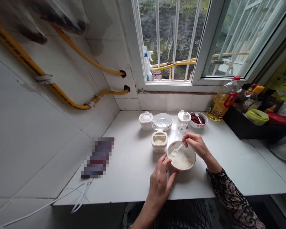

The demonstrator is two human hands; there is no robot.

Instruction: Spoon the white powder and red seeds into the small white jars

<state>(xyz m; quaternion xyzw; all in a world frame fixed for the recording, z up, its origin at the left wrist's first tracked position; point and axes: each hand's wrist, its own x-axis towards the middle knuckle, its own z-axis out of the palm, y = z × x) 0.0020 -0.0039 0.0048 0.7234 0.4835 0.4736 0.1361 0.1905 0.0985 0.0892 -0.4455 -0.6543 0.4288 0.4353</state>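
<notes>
A white bowl (193,159) with pale powdery or grainy contents stands on the white counter. My left hand (160,179) steadies it, fingers on its left rim and thumb along the near side. Pinched in my right hand (195,144) is a small white spoon (178,149), its scoop end inside the bowl, above the contents. Just left of the bowl sits a cream jar (159,147) with its clear lid raised and pale contents inside. Behind it are another cream jar (146,122) with white contents, a shallow white bowl (166,121) and a clear-sided jar (184,121).
A bowl of dark red beans (198,119) holds another white spoon. An oil bottle (220,103) stands beside a black rack (246,125) of condiments at right. A blurred-out dark object (98,158) with a white cable lies at left. Counter's front edge runs near my forearms.
</notes>
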